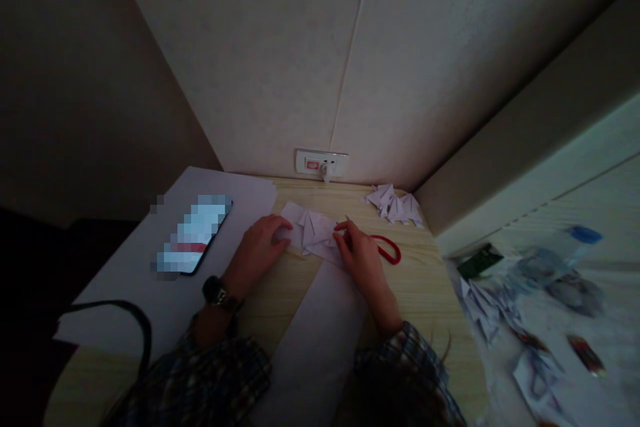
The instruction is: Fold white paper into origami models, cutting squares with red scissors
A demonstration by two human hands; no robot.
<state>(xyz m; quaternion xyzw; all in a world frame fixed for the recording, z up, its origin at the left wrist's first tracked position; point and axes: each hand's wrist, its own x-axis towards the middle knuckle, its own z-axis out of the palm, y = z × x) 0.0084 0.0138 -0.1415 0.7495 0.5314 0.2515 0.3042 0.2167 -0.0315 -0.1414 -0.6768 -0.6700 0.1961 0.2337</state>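
A partly folded white paper point(313, 230) lies on the pale wooden desk point(425, 280) near the wall. My left hand point(260, 247) rests on the paper's left edge with its fingers curled down on it. My right hand point(363, 257) presses the paper's right side, fingertips pinched on a fold. Red-handled scissors point(387, 250) lie just right of my right hand. A long white sheet point(320, 340) runs from the folded paper toward me.
A phone point(193, 233) lies on a large white sheet point(165, 280) at left, with a black cable point(125, 320) nearby. Several folded paper pieces point(395, 203) sit by the corner. A wall socket point(321, 163) is behind. More paper pieces and clutter point(525, 313) lie at right.
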